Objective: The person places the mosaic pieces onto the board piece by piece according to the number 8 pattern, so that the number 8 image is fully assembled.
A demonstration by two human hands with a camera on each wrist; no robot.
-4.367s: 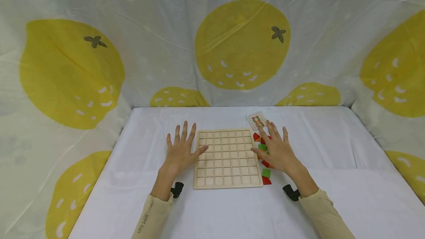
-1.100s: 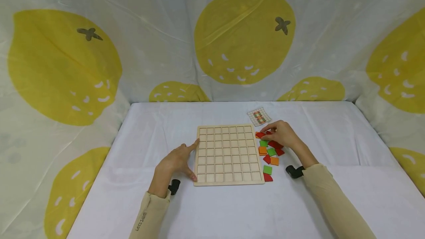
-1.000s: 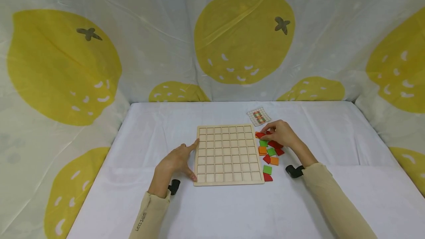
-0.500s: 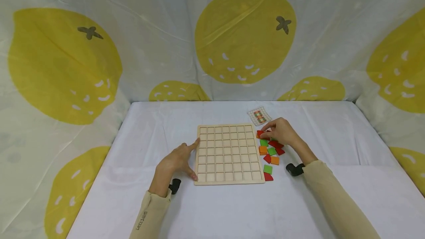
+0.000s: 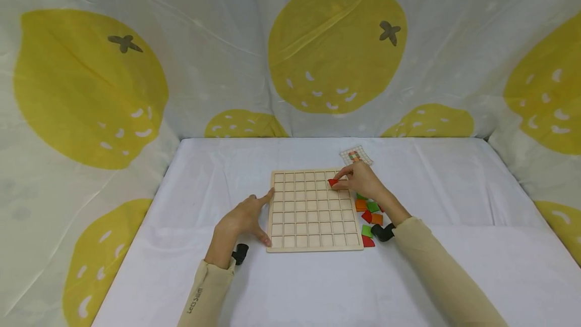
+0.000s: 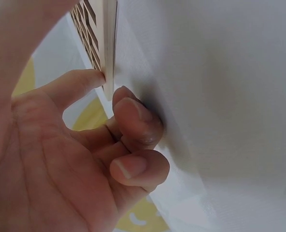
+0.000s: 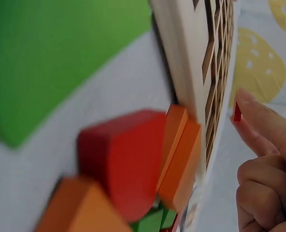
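Note:
A square wooden grid board [image 5: 301,216] lies flat on the white cloth. My left hand [image 5: 239,218] rests against its left side, index fingertip on the edge higher up and thumb at the near corner. In the left wrist view, one fingertip touches the board's rim [image 6: 109,48], while the other fingers curl loosely on the cloth. Over the board's upper right squares, my right hand [image 5: 363,178] pinches a red curved-edged tile [image 5: 333,182] between thumb and index finger. The right wrist view shows that tile [image 7: 237,112] edge-on, its other fingers folded in.
Several loose tiles lie along the board's right side: green [image 5: 366,230], orange [image 5: 376,218] and red [image 5: 368,241]. Some are hidden under the right hand and wrist. A gridded pattern card [image 5: 355,154] lies behind the board, partly covered. Lemon-print cloth [image 5: 336,49] hangs at the back.
My right hand has lifted the red tile from the loose ones and moved left over the board with it. The left hand, earlier spread above the board's left edge, now rests against that edge.

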